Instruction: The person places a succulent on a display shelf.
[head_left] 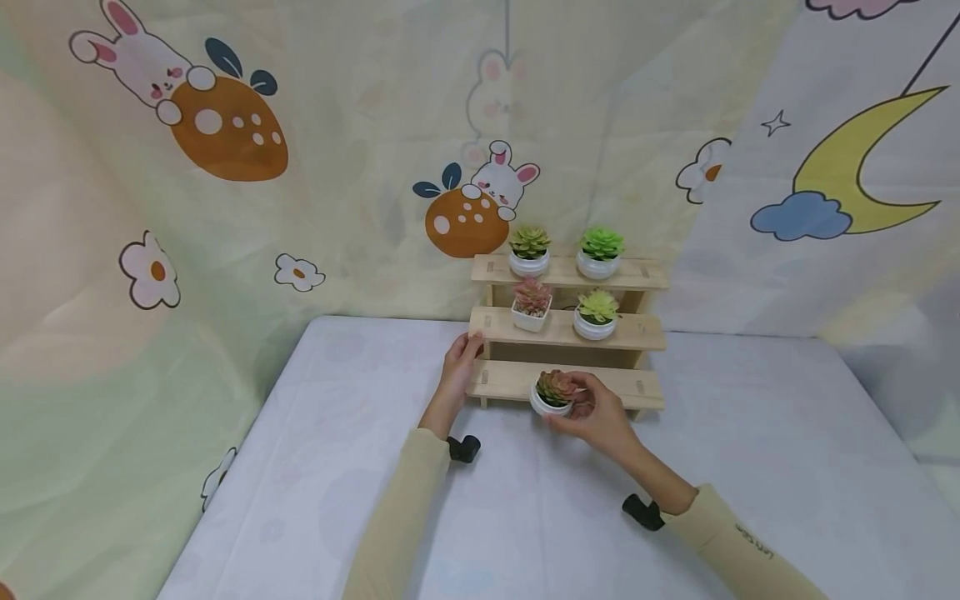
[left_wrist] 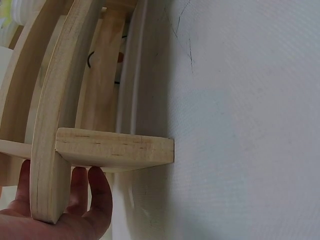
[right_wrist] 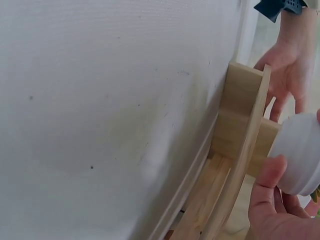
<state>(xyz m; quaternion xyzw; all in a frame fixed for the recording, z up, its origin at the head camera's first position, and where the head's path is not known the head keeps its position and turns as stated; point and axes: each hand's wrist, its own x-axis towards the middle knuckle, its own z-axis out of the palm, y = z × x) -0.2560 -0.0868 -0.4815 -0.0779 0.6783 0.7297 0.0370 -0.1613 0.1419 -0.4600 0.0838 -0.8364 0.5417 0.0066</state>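
Crowding upper shelves (head_left: 637,332), four potted succulents (head_left: 597,316) stand.

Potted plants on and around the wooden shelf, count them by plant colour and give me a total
Green: 3, two on the top step and one on the middle step.
Pink: 1, in the square pot on the middle step.
Reddish-brown: 1, held by the right hand at the bottom step.
Total: 5 plants.
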